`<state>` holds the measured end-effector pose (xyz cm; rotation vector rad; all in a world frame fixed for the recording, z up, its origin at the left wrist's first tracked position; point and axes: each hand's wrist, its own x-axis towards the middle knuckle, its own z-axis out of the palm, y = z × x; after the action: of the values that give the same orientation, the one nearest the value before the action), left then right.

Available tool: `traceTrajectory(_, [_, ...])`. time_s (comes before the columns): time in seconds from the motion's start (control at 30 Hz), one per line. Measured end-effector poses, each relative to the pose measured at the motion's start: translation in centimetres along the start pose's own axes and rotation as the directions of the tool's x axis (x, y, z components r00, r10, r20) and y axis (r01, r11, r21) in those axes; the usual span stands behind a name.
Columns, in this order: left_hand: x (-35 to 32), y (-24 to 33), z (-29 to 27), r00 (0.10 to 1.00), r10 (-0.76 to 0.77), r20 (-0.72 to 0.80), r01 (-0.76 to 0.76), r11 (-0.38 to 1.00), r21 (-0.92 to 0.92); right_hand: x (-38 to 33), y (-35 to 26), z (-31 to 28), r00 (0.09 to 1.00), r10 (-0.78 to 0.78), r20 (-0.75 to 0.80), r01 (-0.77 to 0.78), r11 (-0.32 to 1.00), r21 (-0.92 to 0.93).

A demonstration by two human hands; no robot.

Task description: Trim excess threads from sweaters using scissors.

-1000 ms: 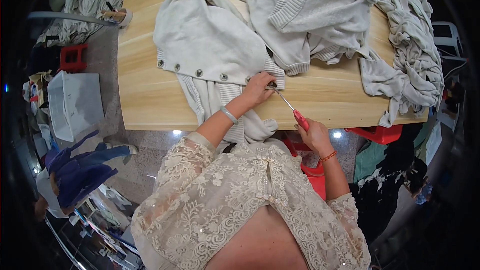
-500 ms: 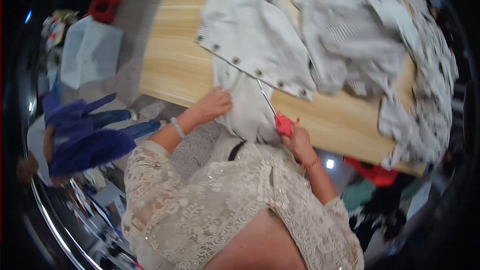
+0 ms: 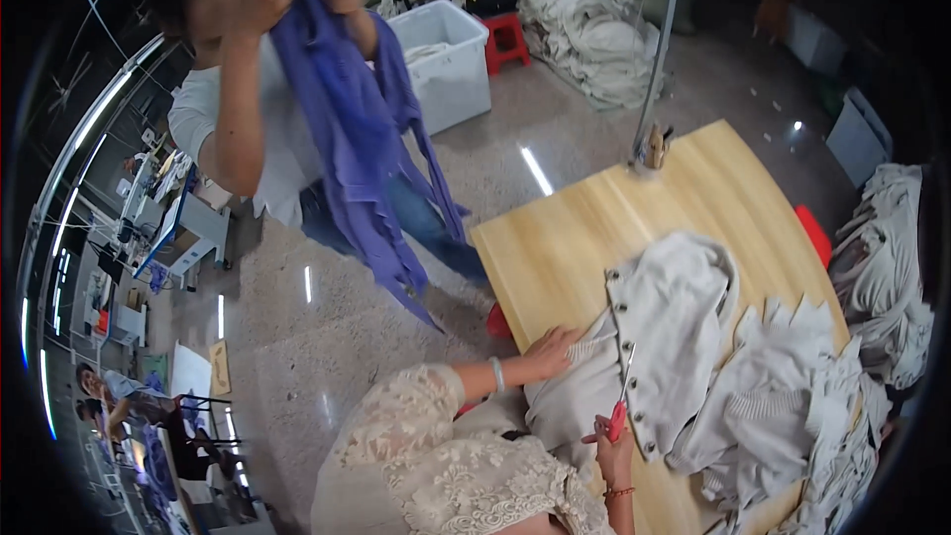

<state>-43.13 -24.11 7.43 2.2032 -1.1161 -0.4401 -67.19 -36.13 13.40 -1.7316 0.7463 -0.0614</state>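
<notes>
A pale grey buttoned cardigan [image 3: 674,317] lies on the light wooden table [image 3: 594,228], part of it hanging over the near edge. My left hand [image 3: 553,351] rests flat on the hanging part, fingers spread. My right hand [image 3: 612,438] grips red-handled scissors [image 3: 622,398], whose blades point up along the cardigan's button band. More pale knit garments [image 3: 783,406] are heaped to the right of the cardigan.
A co-worker stands to the left of the table, holding up a purple garment [image 3: 367,139]. Behind are a white plastic bin [image 3: 446,59], a red stool [image 3: 505,40], a metal pole [image 3: 659,50] and piles of pale cloth [image 3: 594,40].
The view has swung left, bringing the co-worker and floor into sight. My left hand has slid down onto the hanging part of the cardigan. The scissors stay at the button band.
</notes>
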Motion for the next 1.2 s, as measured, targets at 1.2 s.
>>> traceTrajectory(1.2, [1.0,15.0,-0.1,0.88,-0.124,0.459,0.462,-0.008,-0.887,-8.4,2.7,-10.1,0.494,0.212,-0.843,-0.569,0.812,-0.129])
